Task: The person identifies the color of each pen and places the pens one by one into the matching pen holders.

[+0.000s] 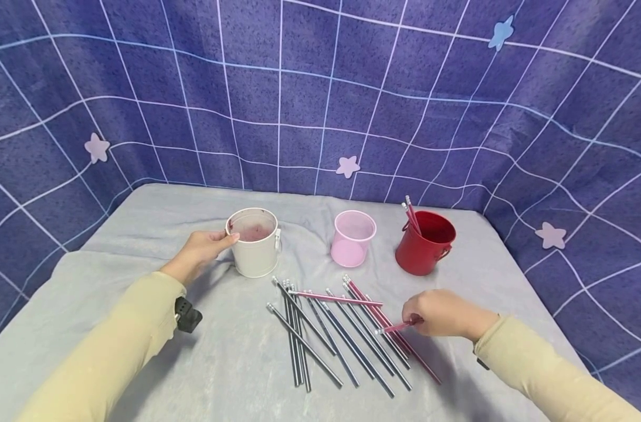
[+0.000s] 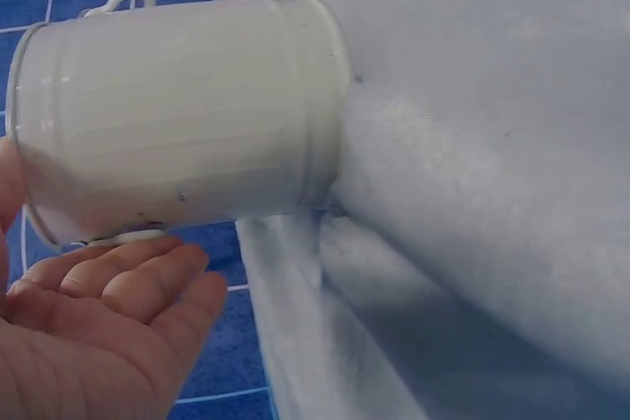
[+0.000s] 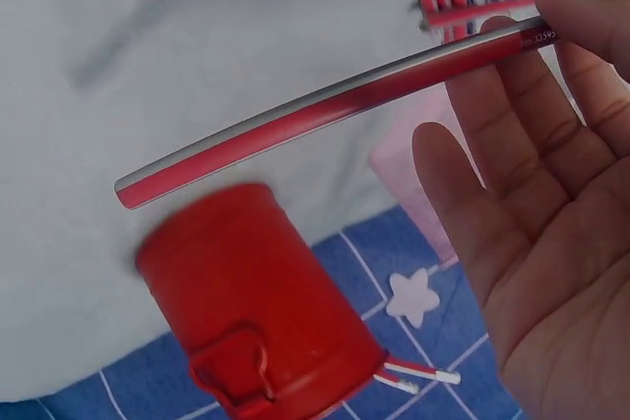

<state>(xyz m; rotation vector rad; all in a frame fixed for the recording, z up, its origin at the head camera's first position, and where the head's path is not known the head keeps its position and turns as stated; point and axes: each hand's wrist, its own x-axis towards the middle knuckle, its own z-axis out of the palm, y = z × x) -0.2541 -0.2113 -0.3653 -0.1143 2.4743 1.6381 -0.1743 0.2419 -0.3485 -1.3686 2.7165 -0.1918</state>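
Note:
My left hand (image 1: 201,251) holds the rim of a white metal bucket (image 1: 255,258), thumb over the edge. In the left wrist view, that bucket (image 2: 187,115) has small handle lugs and the fingers (image 2: 162,277) lie along its side. My right hand (image 1: 441,315) pinches a red pencil (image 1: 396,327) above the right side of a pencil pile. Its thumb and fingers grip near one end in the right wrist view, and the pencil (image 3: 325,110) extends past the hand. Dark pencils (image 1: 305,346) and red pencils lie loosely together, one red pencil (image 1: 336,298) across the others.
A red bucket (image 1: 417,258) with a few red pencils (image 1: 411,218) in it stands at the right. Between the two buckets is a pink plastic cup (image 1: 349,252). A blue-purple grid curtain (image 1: 309,99) hangs behind the grey cloth-covered table (image 1: 214,363).

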